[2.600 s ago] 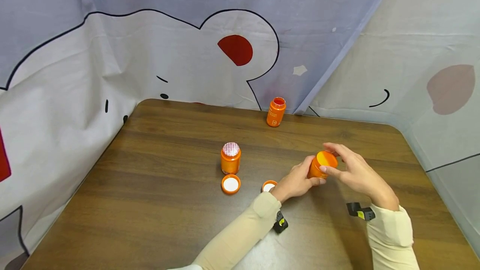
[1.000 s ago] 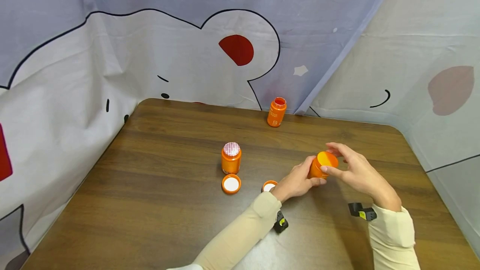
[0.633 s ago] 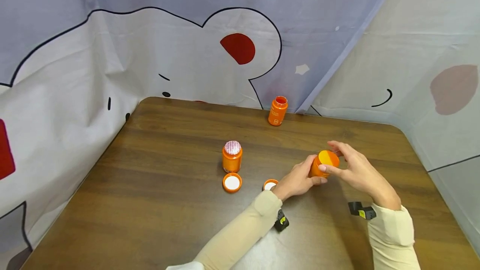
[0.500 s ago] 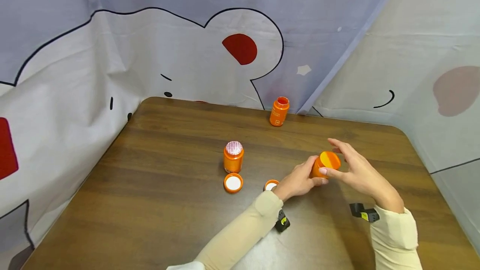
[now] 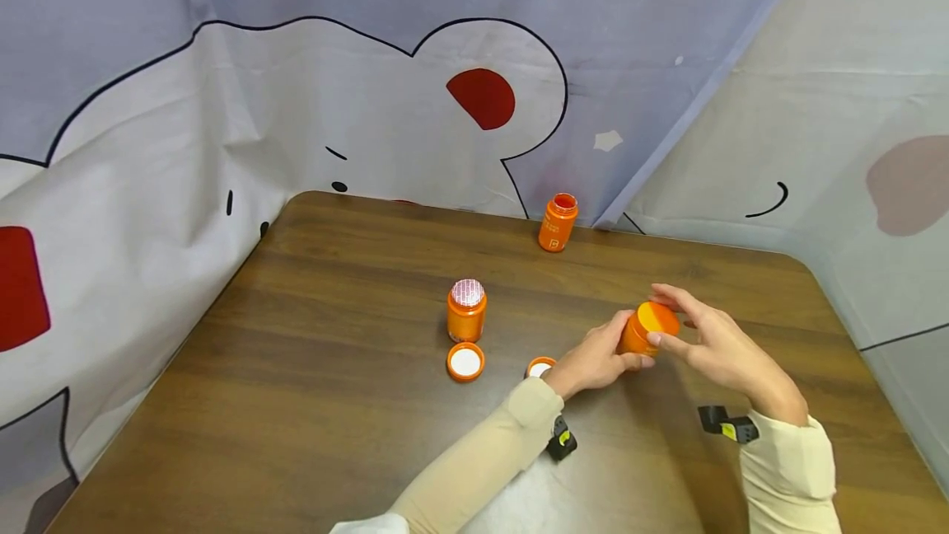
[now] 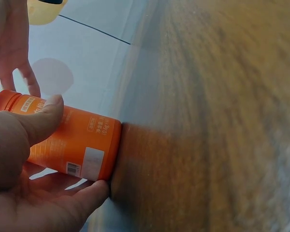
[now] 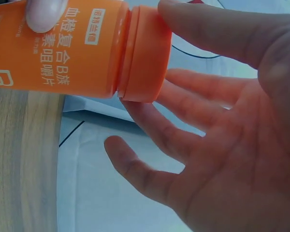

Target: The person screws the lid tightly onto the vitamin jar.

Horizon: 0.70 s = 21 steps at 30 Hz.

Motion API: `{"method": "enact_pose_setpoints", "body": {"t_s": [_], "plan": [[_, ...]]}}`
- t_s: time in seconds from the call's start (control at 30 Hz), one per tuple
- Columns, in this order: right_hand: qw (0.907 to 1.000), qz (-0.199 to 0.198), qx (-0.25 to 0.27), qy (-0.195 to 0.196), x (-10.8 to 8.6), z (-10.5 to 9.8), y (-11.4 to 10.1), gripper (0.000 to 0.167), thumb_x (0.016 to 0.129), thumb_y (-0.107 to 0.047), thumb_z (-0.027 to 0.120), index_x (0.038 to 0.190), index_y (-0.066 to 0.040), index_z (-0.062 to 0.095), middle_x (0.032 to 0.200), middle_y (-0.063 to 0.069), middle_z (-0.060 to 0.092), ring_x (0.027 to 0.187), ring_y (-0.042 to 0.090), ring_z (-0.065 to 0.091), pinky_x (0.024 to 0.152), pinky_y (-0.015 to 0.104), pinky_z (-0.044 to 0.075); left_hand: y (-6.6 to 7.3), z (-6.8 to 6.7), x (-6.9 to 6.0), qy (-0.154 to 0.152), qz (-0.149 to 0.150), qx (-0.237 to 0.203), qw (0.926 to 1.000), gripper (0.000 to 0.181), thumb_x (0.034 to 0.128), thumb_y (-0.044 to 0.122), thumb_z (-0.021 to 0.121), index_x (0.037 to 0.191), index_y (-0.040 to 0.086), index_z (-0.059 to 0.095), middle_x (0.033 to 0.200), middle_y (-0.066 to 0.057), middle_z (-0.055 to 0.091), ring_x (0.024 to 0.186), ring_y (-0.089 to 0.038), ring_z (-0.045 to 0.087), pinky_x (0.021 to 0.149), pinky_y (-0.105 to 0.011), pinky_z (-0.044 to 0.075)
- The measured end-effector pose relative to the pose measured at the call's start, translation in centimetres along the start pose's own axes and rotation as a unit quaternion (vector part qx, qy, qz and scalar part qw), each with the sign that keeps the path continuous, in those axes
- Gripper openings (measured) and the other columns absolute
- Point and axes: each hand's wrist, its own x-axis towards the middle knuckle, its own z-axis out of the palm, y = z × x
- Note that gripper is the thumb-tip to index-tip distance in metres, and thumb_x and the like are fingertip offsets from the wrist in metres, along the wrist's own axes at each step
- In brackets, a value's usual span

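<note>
My left hand (image 5: 596, 357) grips the body of an orange pill bottle (image 6: 82, 140), thumb on one side and fingers on the other. The bottle stands with its base on the table. On top is an orange cap (image 7: 147, 53), its upper face lit yellow in the head view. My right hand (image 5: 722, 353) pinches this cap, thumb at the near side and fingertips round the far side; the little finger stands away from it. To the left are a second orange bottle (image 5: 466, 321) with a printed foil seal and an upturned cap (image 5: 465, 362) before it.
A third orange bottle (image 5: 558, 225), uncapped, stands at the table's back edge. Another upturned cap (image 5: 540, 367) lies beside my left wrist, partly covered by it. Printed cloth (image 5: 334, 105) hangs behind the brown wooden table (image 5: 296, 402).
My right fingers spread off the cap about half a second ago and now close round it again, the thumb shifted right. My left hand keeps its grip on the bottle. The head view shifts slightly.
</note>
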Motion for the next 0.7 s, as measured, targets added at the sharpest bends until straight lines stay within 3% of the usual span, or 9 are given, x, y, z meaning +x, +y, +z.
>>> {"method": "enact_pose_setpoints", "body": {"t_s": [0.07,0.27,0.53,0.63,0.7], "plan": [[1.0,0.008,-0.002,0.004,0.16,-0.03,-0.02,0.06,0.085,-0.025,0.066,0.134,-0.001,0.039,0.123,0.017,0.055,0.109,0.034,0.052,0.087,0.049,0.04,0.05,-0.08,0.16,-0.001,0.002,0.0,1.0,0.061,0.081,0.041,0.067,0.132,0.024,0.037,0.114,0.005,0.056,0.091,-0.005,0.053,0.08,-0.018,0.042],[0.9993,0.032,-0.007,0.015,0.63,-0.06,-0.17,0.064,0.083,-0.033,0.067,0.132,0.0,0.04,0.124,0.02,0.051,0.11,0.036,0.048,0.088,0.055,0.037,0.16,-0.4,0.51,0.004,0.01,0.002,0.9999,0.062,0.0811,0.041,0.066,0.133,0.023,0.037,0.117,0.004,0.056,0.094,-0.006,0.053,0.082,-0.019,0.042],[0.9999,0.004,0.004,-0.008,0.04,-0.04,-0.13,0.069,0.085,-0.031,0.066,0.142,-0.014,0.032,0.14,0.013,0.038,0.125,0.037,0.036,0.094,0.057,0.031,-0.15,-0.02,0.02,-0.002,0.007,0.009,0.9999,0.06,0.083,0.04,0.064,0.133,0.023,0.037,0.117,0.004,0.056,0.095,-0.006,0.054,0.082,-0.02,0.043],[0.9999,-0.012,-0.001,-0.01,-0.08,-0.08,-0.13,0.064,0.086,-0.025,0.064,0.142,-0.017,0.033,0.14,0.01,0.04,0.124,0.034,0.039,0.102,0.038,0.031,-0.21,0.08,-0.03,0.001,0.009,0.006,0.9999,0.059,0.0831,0.04,0.065,0.132,0.023,0.038,0.114,0.004,0.057,0.091,-0.005,0.053,0.079,-0.019,0.042],[0.9997,-0.022,-0.006,-0.009,-0.06,-0.09,-0.14,0.061,0.087,-0.021,0.064,0.141,-0.016,0.035,0.137,0.01,0.044,0.121,0.031,0.043,0.1,0.021,0.029,-0.21,0.07,0.0,0.004,0.01,0.004,0.9999,0.058,0.0827,0.04,0.065,0.131,0.023,0.038,0.112,0.004,0.057,0.089,-0.005,0.053,0.078,-0.018,0.042]]}}
